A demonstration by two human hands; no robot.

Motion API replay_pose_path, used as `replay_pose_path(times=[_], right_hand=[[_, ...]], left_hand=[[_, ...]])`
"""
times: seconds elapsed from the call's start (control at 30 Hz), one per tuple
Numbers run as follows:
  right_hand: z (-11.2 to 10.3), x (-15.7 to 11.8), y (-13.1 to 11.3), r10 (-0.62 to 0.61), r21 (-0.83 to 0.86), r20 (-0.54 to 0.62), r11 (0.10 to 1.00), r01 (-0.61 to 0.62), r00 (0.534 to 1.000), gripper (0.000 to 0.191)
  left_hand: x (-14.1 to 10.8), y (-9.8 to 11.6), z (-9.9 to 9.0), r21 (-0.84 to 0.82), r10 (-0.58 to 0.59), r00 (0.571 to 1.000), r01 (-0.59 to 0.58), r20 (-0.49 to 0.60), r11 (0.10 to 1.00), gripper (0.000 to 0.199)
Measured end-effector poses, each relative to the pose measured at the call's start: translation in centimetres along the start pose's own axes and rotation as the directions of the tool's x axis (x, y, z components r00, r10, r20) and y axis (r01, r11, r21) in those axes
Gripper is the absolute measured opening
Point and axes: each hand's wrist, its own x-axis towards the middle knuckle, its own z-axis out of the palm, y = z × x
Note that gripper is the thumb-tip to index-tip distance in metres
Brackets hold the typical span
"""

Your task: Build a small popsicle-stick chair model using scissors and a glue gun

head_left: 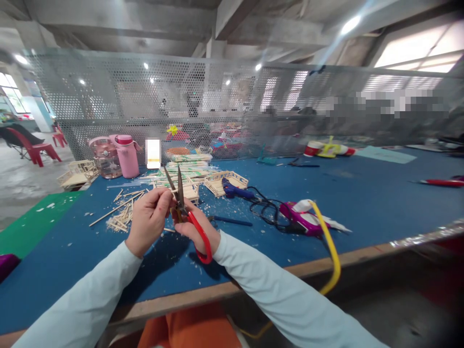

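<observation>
My right hand (195, 229) is closed around red-handled scissors (200, 237), whose blades point up and stand apart. Close beside it on the left, my left hand (152, 215) pinches a small pale wooden stick (174, 191) that sits at the blades. Cut sticks (121, 216) lie loose on the blue table left of my hands. Behind the hands are a small stick-built frame (226, 182) and bundles of sticks in printed wrappers (188, 164). A blue glue gun (237, 189) rests right of the frame.
A pink bottle (127, 157), a clear bottle (108, 159) and a lit phone (153, 153) stand at the back left. Right of my hands lie blue-handled pliers (232, 221), a black cable (266, 208), a purple tool (304, 220) and a yellow strap (331, 246) over the table edge.
</observation>
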Motion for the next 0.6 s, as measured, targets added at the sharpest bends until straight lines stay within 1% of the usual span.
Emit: replay_pose_path(times=[0.1,0.17,0.3,0.4,0.47,0.53,0.6], right_hand=[[0.08,0.05,0.09,-0.018,-0.012,-0.010,1.000,0.017,1.000,0.036],[0.17,0.01,0.18,-0.049,-0.024,-0.030,0.999,0.048,0.998,0.034],[0.28,-0.29,0.14,-0.113,-0.128,-0.095,0.987,0.101,0.989,0.032],[0.21,-0.54,-0.08,-0.108,-0.238,-0.131,0.968,0.074,0.986,0.027],[0.21,-0.62,-0.14,-0.089,-0.276,-0.154,0.960,0.043,0.984,0.021],[0.31,-0.59,-0.07,-0.061,-0.246,-0.182,0.969,0.015,0.981,0.013],[0.50,-0.46,0.10,-0.024,-0.174,-0.181,0.985,-0.008,0.983,0.011]], left_hand=[[-0.01,0.04,-0.01,0.043,0.027,1.000,-0.027,0.001,0.999,0.027],[0.00,0.10,0.02,0.041,0.026,1.000,-0.027,0.008,0.999,0.027],[0.04,0.22,0.06,0.041,0.023,1.000,-0.023,0.007,0.999,0.024],[0.11,0.20,0.02,0.084,0.034,0.999,-0.034,0.004,0.996,0.024],[0.15,0.12,0.03,0.091,0.025,1.000,-0.025,-0.001,0.996,0.025],[0.17,0.06,0.10,0.074,0.013,1.000,-0.013,-0.003,0.997,0.027],[0.15,0.04,0.21,0.046,0.008,1.000,-0.008,0.003,0.999,0.027]])
